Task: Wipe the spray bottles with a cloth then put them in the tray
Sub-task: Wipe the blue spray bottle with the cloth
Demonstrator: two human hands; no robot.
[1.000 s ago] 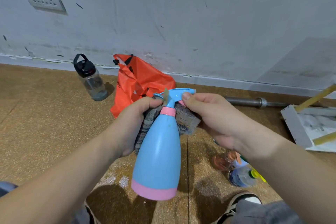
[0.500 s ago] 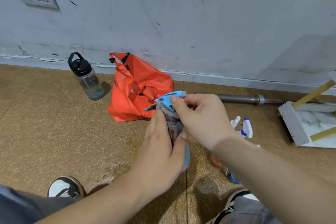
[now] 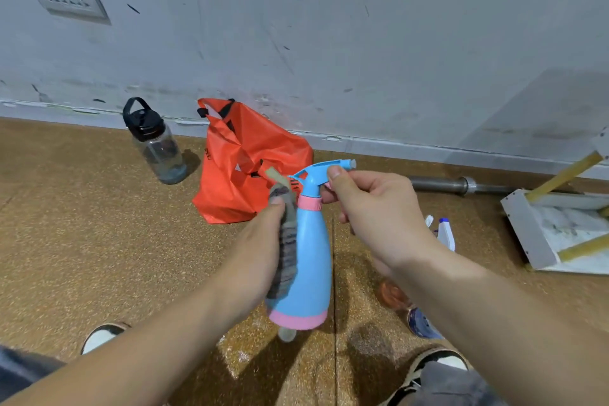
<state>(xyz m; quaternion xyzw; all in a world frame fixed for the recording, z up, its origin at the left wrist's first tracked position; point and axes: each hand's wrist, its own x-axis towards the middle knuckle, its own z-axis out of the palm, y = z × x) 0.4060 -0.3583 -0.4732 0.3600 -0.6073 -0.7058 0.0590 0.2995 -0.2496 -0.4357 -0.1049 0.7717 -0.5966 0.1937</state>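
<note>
A blue spray bottle (image 3: 311, 257) with a pink base and pink collar hangs upright in the air at the middle of the view. My right hand (image 3: 372, 208) pinches its blue trigger head from the right. My left hand (image 3: 260, 254) holds a grey striped cloth (image 3: 286, 247) pressed against the bottle's left side. A white tray (image 3: 527, 234) with yellow bars lies on the floor at the far right. Other spray bottles lie on the floor under my right forearm: a white one (image 3: 445, 236), an orange one (image 3: 392, 293) and a blue-labelled one (image 3: 421, 323), all partly hidden.
An orange bag (image 3: 244, 168) sits against the wall behind the bottle. A clear water bottle (image 3: 155, 142) with a black lid stands to its left. A metal bar (image 3: 461, 184) lies along the wall. My shoes (image 3: 438, 362) are at the bottom edge.
The bottle, hidden behind my left hand half a second ago, now shows its full right side. My left hand and the cloth have shifted to the bottle's left side.
</note>
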